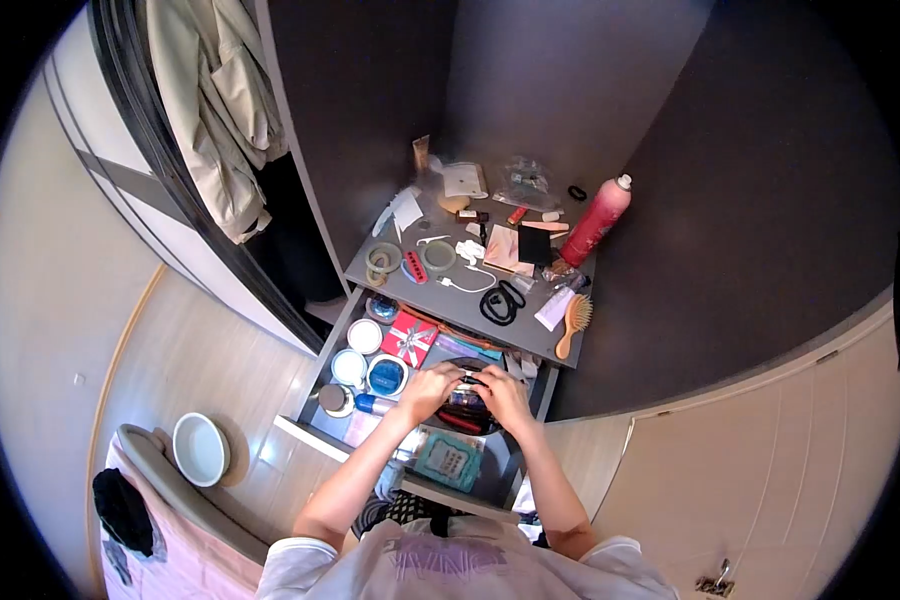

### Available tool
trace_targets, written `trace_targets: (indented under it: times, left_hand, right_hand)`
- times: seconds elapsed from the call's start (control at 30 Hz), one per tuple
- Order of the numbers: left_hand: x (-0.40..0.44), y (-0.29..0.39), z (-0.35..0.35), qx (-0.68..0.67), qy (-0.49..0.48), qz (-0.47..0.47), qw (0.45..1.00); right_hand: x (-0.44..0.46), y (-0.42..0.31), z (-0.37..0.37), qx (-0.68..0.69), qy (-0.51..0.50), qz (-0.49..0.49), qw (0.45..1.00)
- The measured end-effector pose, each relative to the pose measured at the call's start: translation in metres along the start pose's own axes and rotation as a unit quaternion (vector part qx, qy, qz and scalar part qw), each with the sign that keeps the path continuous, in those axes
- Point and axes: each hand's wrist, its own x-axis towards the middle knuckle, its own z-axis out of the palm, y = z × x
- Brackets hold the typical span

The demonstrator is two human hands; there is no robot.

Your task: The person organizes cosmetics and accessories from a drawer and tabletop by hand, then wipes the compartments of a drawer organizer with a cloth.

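Both hands meet over a dark oval container (488,424) inside the pulled-out drawer (300,436). The fingers of my left hand (430,390) are bent and closed around the left side of a small dark item (467,383) with a shiny part. From the other side my right hand (502,394) pinches it too; its kind is hidden by the fingers. Below them a dark red item (460,423) lies in the container. Nearer my body is a teal box (448,460). Left of my left hand sit a blue-lidded jar (386,375) and a red gift box with a ribbon (409,339).
On the grey tabletop (410,285) above the drawer are a pink spray can (597,220), a wooden hairbrush (574,328), black cord loops (502,303), a white cable (470,284) and tape rolls (438,256). A white basin (201,449) stands on the floor at left.
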Motion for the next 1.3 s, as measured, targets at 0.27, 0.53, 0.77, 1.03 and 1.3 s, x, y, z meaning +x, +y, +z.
trace_targets:
  times: [0.27, 0.53, 0.77, 1.03, 1.3]
  left_hand:
    - [-0.011, -0.010, 0.017, 0.116, 0.006, 0.057, 0.992]
    - [-0.024, -0.019, 0.029, 0.194, -0.020, 0.074, 0.978]
    - [-0.020, -0.004, 0.022, 0.219, -0.047, 0.045, 0.974]
    - [-0.003, 0.001, -0.020, 0.060, 0.033, -0.012, 0.998]
    - [0.077, -0.030, -0.101, 0.026, 0.268, -0.085, 0.959]
  right_hand:
    - [-0.008, 0.018, 0.027, -0.063, 0.023, -0.034, 0.997]
    - [-0.013, 0.023, 0.034, -0.026, 0.026, -0.025, 0.999]
    - [-0.011, 0.022, 0.030, -0.027, 0.009, -0.036, 0.999]
    - [0.017, -0.003, 0.002, 0.005, 0.000, -0.030, 1.000]
    - [0.146, -0.033, -0.023, 0.050, 0.039, -0.117, 0.991]
